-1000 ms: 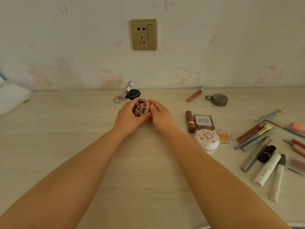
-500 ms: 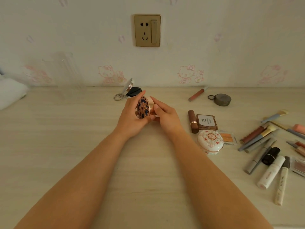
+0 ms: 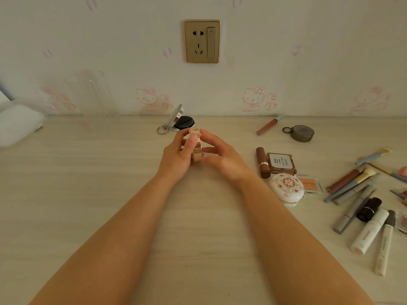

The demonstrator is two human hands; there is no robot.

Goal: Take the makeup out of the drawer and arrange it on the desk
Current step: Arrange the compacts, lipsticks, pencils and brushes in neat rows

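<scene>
A small round rose-gold compact (image 3: 196,148) stands on edge between my hands, above the middle of the desk (image 3: 110,183). My left hand (image 3: 178,157) grips it with thumb and fingers. The fingertips of my right hand (image 3: 222,157) touch its right side. Its patterned lid faces away and is hidden. Behind my hands an open silver compact (image 3: 181,122) with a black puff lies near the wall. No drawer is in view.
Makeup lies on the right: a brown lipstick (image 3: 262,162), a square box (image 3: 280,164), a white floral compact (image 3: 287,188), a blush pan (image 3: 310,183), brushes and tubes (image 3: 361,205), a round tin (image 3: 302,133), a lip gloss (image 3: 267,126). A clear cup (image 3: 92,93) and white cloth (image 3: 17,126) sit at the left.
The compact has been turned in my hands, so its patterned lid no longer faces me and its gold rim shows instead. Both hands stayed in place.
</scene>
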